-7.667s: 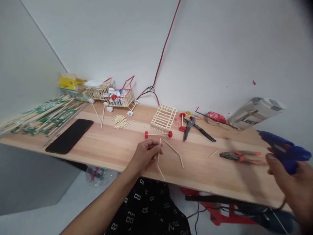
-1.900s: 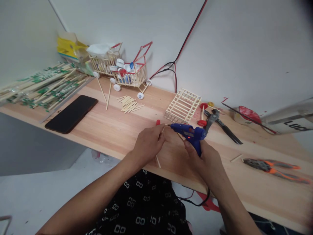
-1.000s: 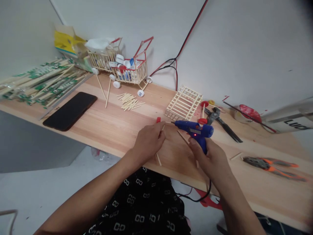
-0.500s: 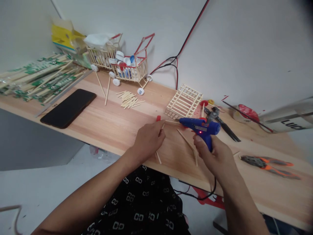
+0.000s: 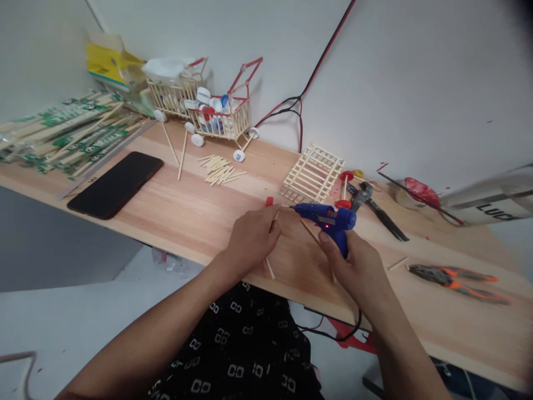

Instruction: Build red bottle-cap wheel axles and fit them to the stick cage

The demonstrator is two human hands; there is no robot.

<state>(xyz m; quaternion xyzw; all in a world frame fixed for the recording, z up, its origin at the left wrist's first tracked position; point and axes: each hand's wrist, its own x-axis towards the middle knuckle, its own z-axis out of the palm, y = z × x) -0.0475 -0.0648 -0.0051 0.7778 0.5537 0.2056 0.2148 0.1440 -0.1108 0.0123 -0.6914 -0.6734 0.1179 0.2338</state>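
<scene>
My right hand (image 5: 357,261) is wrapped round the handle of a blue hot glue gun (image 5: 342,220) with a lit red light. The gun's nozzle points left, close to the fingertips of my left hand (image 5: 253,238). Those fingers are closed on a thin wooden stick (image 5: 270,268), whose lower end sticks out below the hand. A red bottle cap (image 5: 270,200) shows just beyond the left fingers; whether it touches the stick is hidden. Between the hands another wooden stick (image 5: 309,229) lies on the table, partly covered by my right hand.
A wooden lattice basket (image 5: 313,173) lies behind the glue gun. Pliers with orange handles (image 5: 449,276) and black-handled pincers (image 5: 381,214) are at right. Short sticks (image 5: 219,169), a phone (image 5: 116,185), two small stick carts (image 5: 220,119) and wrapped chopsticks (image 5: 70,130) stand left.
My right hand has moved the glue gun left, bringing its nozzle nearer my left fingers. A short stick on the right is now more exposed. My left hand has hardly moved.
</scene>
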